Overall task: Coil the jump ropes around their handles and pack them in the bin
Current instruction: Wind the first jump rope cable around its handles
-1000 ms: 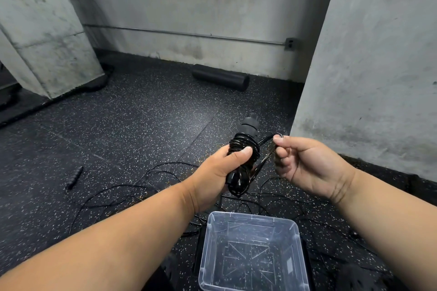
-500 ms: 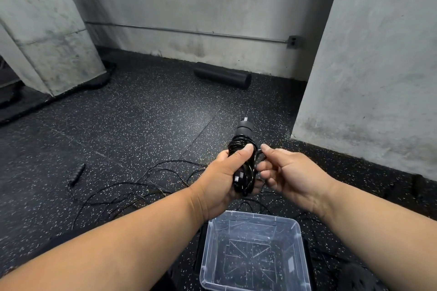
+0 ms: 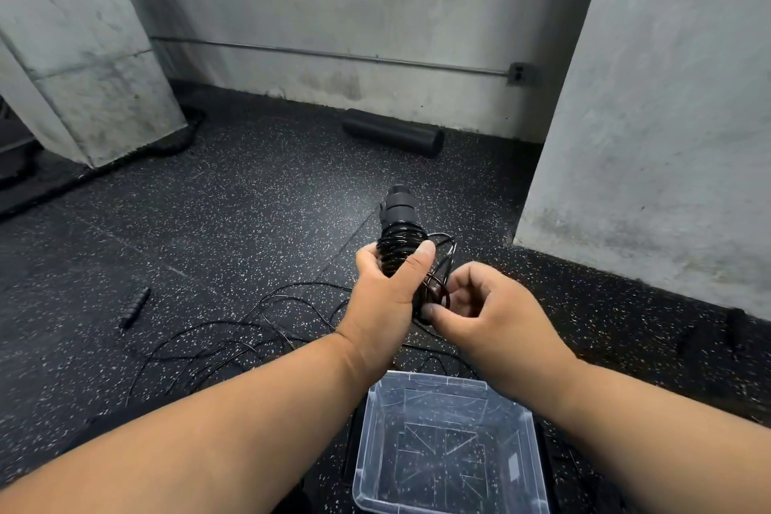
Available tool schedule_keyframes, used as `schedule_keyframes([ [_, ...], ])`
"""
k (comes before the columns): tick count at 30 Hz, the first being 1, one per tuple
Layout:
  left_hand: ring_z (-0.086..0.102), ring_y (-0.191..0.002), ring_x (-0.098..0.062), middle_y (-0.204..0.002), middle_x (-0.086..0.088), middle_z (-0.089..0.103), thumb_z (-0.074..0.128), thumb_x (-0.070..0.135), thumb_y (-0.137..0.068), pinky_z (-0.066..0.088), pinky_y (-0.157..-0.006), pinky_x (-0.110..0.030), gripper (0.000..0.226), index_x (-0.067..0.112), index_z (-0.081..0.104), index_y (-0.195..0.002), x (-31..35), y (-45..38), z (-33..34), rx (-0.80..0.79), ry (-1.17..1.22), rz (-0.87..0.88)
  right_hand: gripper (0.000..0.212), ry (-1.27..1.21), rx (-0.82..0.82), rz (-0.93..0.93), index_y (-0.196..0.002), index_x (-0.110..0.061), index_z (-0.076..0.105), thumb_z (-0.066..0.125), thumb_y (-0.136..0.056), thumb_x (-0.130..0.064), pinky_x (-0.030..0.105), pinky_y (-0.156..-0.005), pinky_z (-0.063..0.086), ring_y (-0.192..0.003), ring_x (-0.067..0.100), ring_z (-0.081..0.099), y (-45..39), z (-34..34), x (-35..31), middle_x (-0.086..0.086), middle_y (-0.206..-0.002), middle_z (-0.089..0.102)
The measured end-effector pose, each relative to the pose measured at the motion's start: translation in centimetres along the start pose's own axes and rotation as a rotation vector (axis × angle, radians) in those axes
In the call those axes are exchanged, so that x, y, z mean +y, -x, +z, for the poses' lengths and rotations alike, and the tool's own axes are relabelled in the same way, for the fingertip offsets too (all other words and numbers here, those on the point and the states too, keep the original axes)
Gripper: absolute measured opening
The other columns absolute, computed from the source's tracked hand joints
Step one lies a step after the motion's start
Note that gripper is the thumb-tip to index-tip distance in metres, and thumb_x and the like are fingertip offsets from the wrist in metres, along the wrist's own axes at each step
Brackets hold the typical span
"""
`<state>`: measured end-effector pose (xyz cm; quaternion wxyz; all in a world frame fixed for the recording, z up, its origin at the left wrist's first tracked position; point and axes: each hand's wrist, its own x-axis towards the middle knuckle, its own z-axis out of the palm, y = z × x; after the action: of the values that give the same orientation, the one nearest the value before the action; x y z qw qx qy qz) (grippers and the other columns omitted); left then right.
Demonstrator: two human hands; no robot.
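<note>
Black cord was wound in tight turns around the jump rope handles [image 3: 399,234], which the left hand [image 3: 386,296] held closed in its fist, above and beyond the bin [image 3: 448,444]; the thumb pressed on the coils, and the top of the handles stood out above the fist, tilted a little to the left. The right hand [image 3: 486,315] was just beside the left one, also above the far side of the bin; its fingers [image 3: 434,311] were pinched narrow on a small loop of the cord near the bottom of the coil. The bin was of clear plastic, open, with nothing seen inside, and it stood on the dark speckled floor [image 3: 233,221]. Loose black rope [image 3: 233,330] lay in tangled curves on the floor to the left of the bin and beyond it; a separate black handle [image 3: 134,307] lay far to the left of the bin; a black foam roller [image 3: 392,132] lay well beyond the bin, at the foot of the concrete wall [image 3: 354,4].
</note>
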<state>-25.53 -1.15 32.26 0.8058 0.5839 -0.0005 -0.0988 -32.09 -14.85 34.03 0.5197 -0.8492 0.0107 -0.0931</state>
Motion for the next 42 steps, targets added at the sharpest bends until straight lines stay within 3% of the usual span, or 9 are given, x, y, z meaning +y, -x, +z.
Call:
schedule_keyframes([
  [5, 0.071, -0.088, -0.015, -0.109, -0.004, 0.071, 0.081, 0.051, -0.078, 0.062, -0.086, -0.037, 0.073, 0.025, 0.041, -0.133, 0.0, 0.0, 0.3, 0.052, -0.053, 0.082, 0.026, 0.05, 0.116, -0.049, -0.092, -0.039, 0.058, 0.082, -0.084, -0.035, 0.023, -0.055, 0.046, -0.057, 0.003, 0.052, -0.4, 0.5, 0.4, -0.011, -0.07, 0.063],
  [10, 0.071, -0.085, -0.002, -0.113, -0.004, 0.07, 0.08, 0.04, -0.092, 0.058, -0.075, -0.02, 0.052, 0.028, 0.042, -0.125, -0.4, -0.1, 0.5, 0.089, -0.054, 0.105, 0.017, 0.035, 0.083, -0.114, -0.079, -0.027, 0.063, 0.076, -0.089, -0.024, 0.015, -0.05, 0.038, -0.054, 0.001, 0.046, -0.7, 0.6, 0.6, -0.01, -0.062, 0.059],
  [14, 0.068, -0.092, -0.011, -0.114, -0.004, 0.069, 0.082, 0.047, -0.087, 0.06, -0.083, -0.031, 0.067, 0.024, 0.04, -0.133, 0.1, -0.5, 0.1, 0.115, -0.079, 0.108, 0.009, -0.103, -0.109, -0.046, -0.086, -0.023, 0.073, 0.074, -0.095, -0.021, 0.013, -0.049, 0.037, -0.052, -0.001, 0.045, -1.2, -0.1, 0.4, -0.013, -0.06, 0.06],
  [19, 0.069, -0.076, -0.002, -0.107, -0.002, 0.07, 0.082, 0.039, -0.091, 0.056, -0.068, -0.021, 0.059, 0.026, 0.04, -0.13, -0.4, -1.0, -0.2, 0.171, -0.12, 0.102, 0.013, 0.039, -0.071, -0.062, -0.08, -0.021, 0.074, 0.075, -0.093, -0.023, 0.017, -0.049, 0.037, -0.051, 0.0, 0.045, -1.5, 0.3, 0.3, -0.006, -0.061, 0.064],
  [23, 0.072, -0.086, -0.002, -0.113, 0.0, 0.07, 0.086, 0.056, -0.075, 0.055, -0.072, -0.019, 0.073, 0.032, 0.038, -0.126, -1.1, -0.6, 0.2, 0.181, -0.161, 0.086, 0.013, 0.06, -0.037, -0.023, -0.077, -0.017, 0.072, 0.077, -0.087, -0.023, 0.032, -0.053, 0.046, -0.053, 0.004, 0.048, -1.6, 0.5, 0.8, 0.002, -0.068, 0.069],
  [26, 0.074, -0.091, -0.003, -0.114, 0.002, 0.071, 0.086, 0.062, -0.071, 0.056, -0.076, -0.019, 0.083, 0.032, 0.037, -0.131, -1.3, -0.3, 0.3, 0.159, -0.197, 0.07, 0.012, 0.097, -0.063, -0.023, -0.074, -0.019, 0.069, 0.075, -0.085, -0.018, 0.026, -0.047, 0.042, -0.049, 0.001, 0.047, -1.7, 0.4, 1.2, -0.003, -0.063, 0.068],
  [33, 0.075, -0.108, -0.02, -0.12, -0.005, 0.072, 0.085, 0.067, -0.059, 0.061, -0.098, -0.043, 0.1, 0.025, 0.039, -0.137, -0.7, -0.4, 0.5, 0.063, -0.143, 0.031, 0.021, -0.004, -0.128, -0.046, -0.074, -0.02, 0.065, 0.076, -0.087, -0.009, 0.02, -0.048, 0.039, -0.051, 0.003, 0.042, -2.7, -0.7, 1.4, -0.012, -0.057, 0.055],
  [38, 0.074, -0.089, -0.014, -0.115, -0.005, 0.07, 0.091, 0.062, -0.067, 0.061, -0.074, -0.032, 0.092, 0.022, 0.043, -0.134, -0.3, -0.2, 0.4, -0.012, 0.005, -0.089, 0.019, -0.072, -0.072, -0.056, -0.086, -0.025, 0.067, 0.083, -0.086, -0.014, 0.019, -0.05, 0.042, -0.055, 0.004, 0.046, -2.4, -0.8, 1.8, -0.01, -0.062, 0.055],
  [42, 0.069, -0.082, -0.016, -0.111, -0.006, 0.068, 0.083, 0.06, -0.07, 0.059, -0.072, -0.036, 0.088, 0.019, 0.043, -0.137, 0.0, -0.3, 0.2, -0.034, 0.02, -0.117, 0.031, -0.031, -0.027, -0.099, -0.082, -0.025, 0.059, 0.09, -0.079, -0.019, 0.015, -0.055, 0.044, -0.058, 0.001, 0.047, -2.5, -1.2, 1.8, -0.011, -0.065, 0.058],
])
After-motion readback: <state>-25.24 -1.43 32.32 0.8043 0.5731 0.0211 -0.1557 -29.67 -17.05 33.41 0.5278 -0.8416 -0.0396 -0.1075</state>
